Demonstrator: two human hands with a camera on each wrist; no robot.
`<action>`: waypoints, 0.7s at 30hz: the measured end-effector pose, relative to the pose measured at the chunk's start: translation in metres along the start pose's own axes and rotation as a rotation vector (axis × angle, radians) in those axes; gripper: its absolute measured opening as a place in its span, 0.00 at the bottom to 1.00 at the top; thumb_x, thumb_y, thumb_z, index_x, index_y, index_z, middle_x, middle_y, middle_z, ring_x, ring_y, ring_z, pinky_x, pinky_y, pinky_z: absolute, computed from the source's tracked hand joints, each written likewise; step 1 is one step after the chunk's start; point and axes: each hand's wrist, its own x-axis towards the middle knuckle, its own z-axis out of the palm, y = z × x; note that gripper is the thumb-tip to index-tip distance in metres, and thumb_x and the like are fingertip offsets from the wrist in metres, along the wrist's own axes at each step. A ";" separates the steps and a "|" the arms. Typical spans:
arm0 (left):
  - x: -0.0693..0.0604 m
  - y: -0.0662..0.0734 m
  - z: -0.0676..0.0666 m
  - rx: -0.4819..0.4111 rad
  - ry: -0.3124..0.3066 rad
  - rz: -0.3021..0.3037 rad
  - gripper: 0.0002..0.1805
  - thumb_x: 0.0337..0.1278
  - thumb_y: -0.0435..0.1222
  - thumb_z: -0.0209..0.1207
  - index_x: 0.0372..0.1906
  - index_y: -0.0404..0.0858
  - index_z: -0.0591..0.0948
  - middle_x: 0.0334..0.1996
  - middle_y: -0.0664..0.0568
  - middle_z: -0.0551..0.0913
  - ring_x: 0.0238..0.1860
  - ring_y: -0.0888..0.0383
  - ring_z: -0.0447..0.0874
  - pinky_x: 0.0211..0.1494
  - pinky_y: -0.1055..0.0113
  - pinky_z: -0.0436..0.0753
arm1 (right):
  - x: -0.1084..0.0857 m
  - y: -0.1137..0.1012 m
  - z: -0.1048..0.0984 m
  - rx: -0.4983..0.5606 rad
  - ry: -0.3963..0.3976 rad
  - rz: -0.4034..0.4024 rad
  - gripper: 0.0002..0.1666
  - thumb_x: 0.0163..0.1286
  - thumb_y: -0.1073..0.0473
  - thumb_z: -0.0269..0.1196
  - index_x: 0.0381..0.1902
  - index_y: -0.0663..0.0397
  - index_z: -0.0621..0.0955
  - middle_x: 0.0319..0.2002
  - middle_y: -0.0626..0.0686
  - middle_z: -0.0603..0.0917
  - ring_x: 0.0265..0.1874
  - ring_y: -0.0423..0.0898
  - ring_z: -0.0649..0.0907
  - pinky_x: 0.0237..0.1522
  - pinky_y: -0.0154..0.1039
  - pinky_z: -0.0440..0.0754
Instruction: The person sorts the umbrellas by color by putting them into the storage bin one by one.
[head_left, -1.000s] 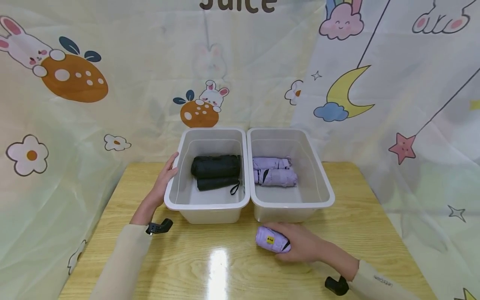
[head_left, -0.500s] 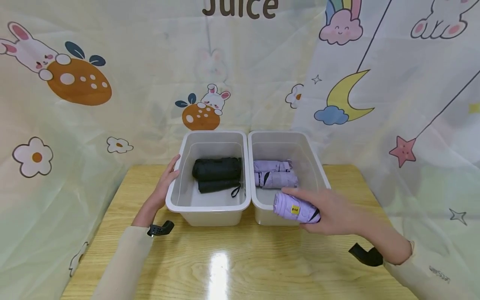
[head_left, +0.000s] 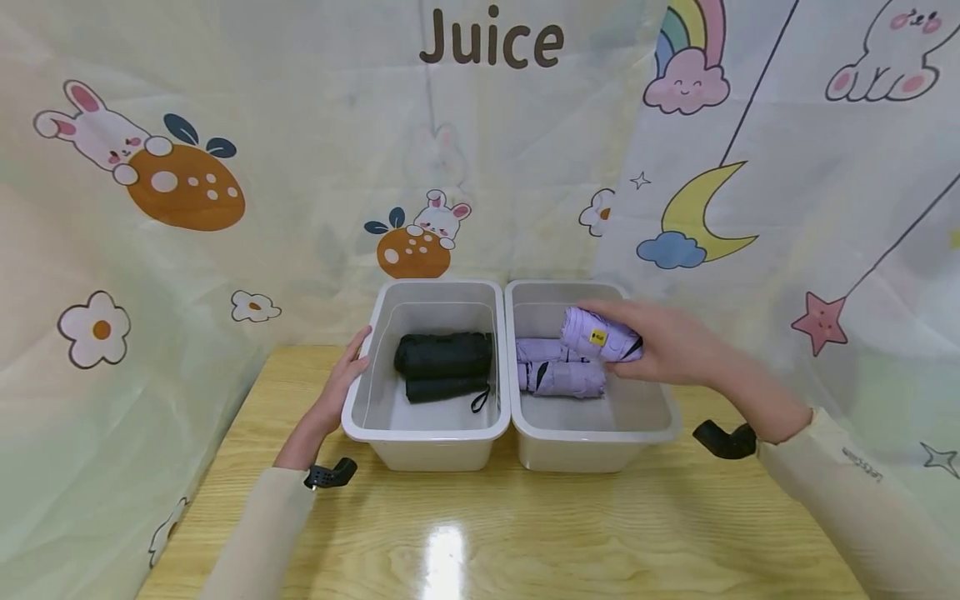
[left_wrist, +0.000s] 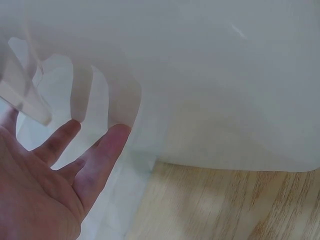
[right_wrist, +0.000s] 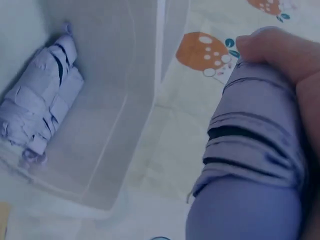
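Note:
My right hand (head_left: 671, 346) grips a folded purple umbrella (head_left: 600, 335) with a yellow tag, held above the right white bin (head_left: 600, 433). Two more purple umbrellas (head_left: 566, 379) lie side by side in that bin, and the right wrist view shows them (right_wrist: 42, 95) beyond the held umbrella (right_wrist: 250, 135). Against the outer left side of the left white bin (head_left: 427, 435) rests my left hand (head_left: 341, 387). Its fingertips touch the bin's wall (left_wrist: 215, 90) in the left wrist view. Two black folded umbrellas (head_left: 444, 357) lie in this bin, one with a wrist loop.
Both bins stand side by side on a wooden table (head_left: 390, 533), their rims nearly touching. Behind them hangs a printed cloth (head_left: 517, 167) with cartoon rabbits, flowers and a moon. It also drapes along both sides of the table.
My right hand has lifted the purple umbrella from the table in front of the right bin and carried it up and over the bin. The left hand stays at the left bin. The view has tilted up slightly.

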 end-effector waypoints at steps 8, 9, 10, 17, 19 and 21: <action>0.001 0.001 0.000 -0.001 -0.002 -0.017 0.30 0.78 0.43 0.37 0.78 0.50 0.47 0.75 0.45 0.49 0.68 0.39 0.58 0.55 0.57 0.72 | 0.034 0.022 0.015 0.134 -0.125 0.055 0.49 0.56 0.54 0.74 0.73 0.45 0.65 0.57 0.49 0.76 0.40 0.44 0.75 0.38 0.42 0.75; 0.001 0.002 0.000 -0.003 -0.002 -0.016 0.30 0.78 0.43 0.37 0.78 0.50 0.47 0.75 0.45 0.49 0.68 0.39 0.58 0.55 0.57 0.72 | 0.038 0.026 0.019 0.153 -0.131 0.049 0.49 0.57 0.56 0.74 0.73 0.46 0.64 0.58 0.50 0.76 0.41 0.45 0.75 0.40 0.43 0.75; 0.002 0.002 0.000 -0.005 -0.004 -0.015 0.30 0.78 0.43 0.37 0.78 0.50 0.47 0.75 0.44 0.49 0.68 0.39 0.58 0.55 0.58 0.72 | 0.041 0.031 0.024 0.171 -0.133 0.043 0.49 0.56 0.57 0.74 0.73 0.47 0.64 0.58 0.51 0.76 0.41 0.46 0.75 0.41 0.44 0.74; 0.002 0.004 0.001 -0.011 0.000 -0.012 0.30 0.78 0.42 0.37 0.78 0.49 0.47 0.75 0.43 0.50 0.67 0.39 0.59 0.55 0.56 0.72 | 0.061 0.063 0.064 0.192 -0.105 0.000 0.49 0.54 0.65 0.72 0.72 0.50 0.65 0.56 0.52 0.77 0.41 0.47 0.75 0.43 0.46 0.74; 0.002 0.003 0.001 -0.013 0.001 -0.014 0.30 0.78 0.42 0.37 0.78 0.48 0.47 0.75 0.43 0.50 0.67 0.38 0.59 0.55 0.56 0.72 | 0.064 0.069 0.074 0.190 -0.114 0.028 0.49 0.54 0.66 0.72 0.73 0.50 0.65 0.57 0.53 0.77 0.42 0.48 0.75 0.44 0.46 0.73; 0.002 0.002 0.000 -0.015 0.000 -0.015 0.30 0.78 0.42 0.37 0.79 0.49 0.46 0.75 0.43 0.49 0.67 0.38 0.59 0.55 0.56 0.72 | 0.068 0.074 0.082 0.196 -0.128 0.059 0.49 0.54 0.67 0.71 0.73 0.51 0.64 0.58 0.55 0.76 0.43 0.49 0.75 0.45 0.48 0.73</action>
